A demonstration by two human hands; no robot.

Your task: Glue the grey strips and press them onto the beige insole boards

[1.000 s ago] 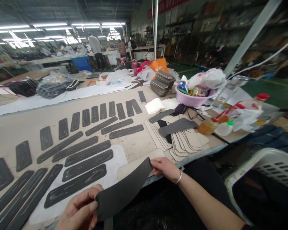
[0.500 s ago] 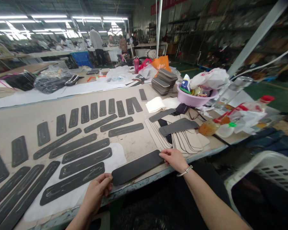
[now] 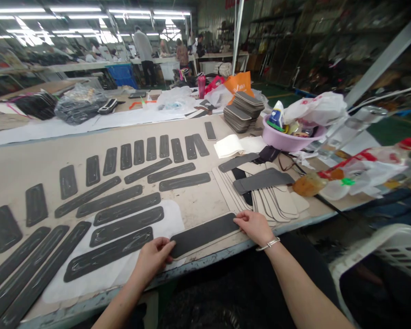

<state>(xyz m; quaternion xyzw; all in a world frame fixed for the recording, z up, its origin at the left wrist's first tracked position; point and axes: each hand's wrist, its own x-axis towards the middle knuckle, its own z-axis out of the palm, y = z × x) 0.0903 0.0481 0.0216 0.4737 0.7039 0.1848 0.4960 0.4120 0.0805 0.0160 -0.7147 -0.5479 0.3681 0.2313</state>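
A long dark grey strip lies flat on a beige piece of the same shape near the front edge of the worktable. My left hand grips the strip's left end, fingers curled over it. At the right end my right hand, a bracelet on its wrist, presses its fingertips on the strip. Left of the strip, several long dark strips with shiny glue lines lie side by side, some on a white sheet.
A fan of beige pieces with a grey strip on top lies right of my hands. Behind it are a pink basin, plastic bags, a stack of grey pieces and short dark pads. A white basket stands at right. People work at far tables.
A second ago I held the dark strip up in the air, bent between both hands. It has come down flat onto the beige piece at the table's edge, and both hands stay on its ends.
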